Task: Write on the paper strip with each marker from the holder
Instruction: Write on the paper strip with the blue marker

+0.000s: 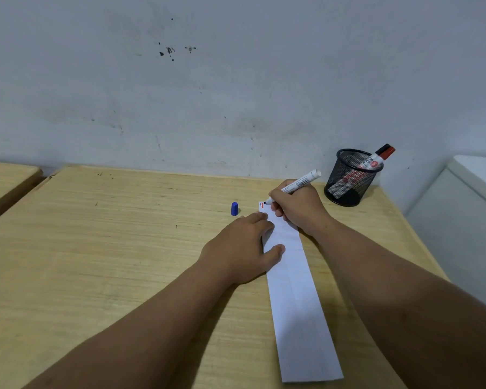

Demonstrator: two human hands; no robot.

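A long white paper strip point(298, 299) lies on the wooden table point(101, 248), running from near me toward the far right. My left hand point(242, 248) lies flat, its fingers and thumb pressing the strip's left edge. My right hand point(298, 209) grips an uncapped white marker point(303, 181), its tip touching the strip's far end beside a short red mark point(261, 204). The marker's blue cap point(234, 208) stands on the table left of the strip. A black mesh holder point(351, 178) at the back right holds a red-capped marker point(376, 161).
The table meets a scuffed grey wall point(236, 80) at the back. A second wooden table point(3, 181) stands at the far left across a gap. A white cabinet or appliance point(466, 209) stands just past the table's right edge.
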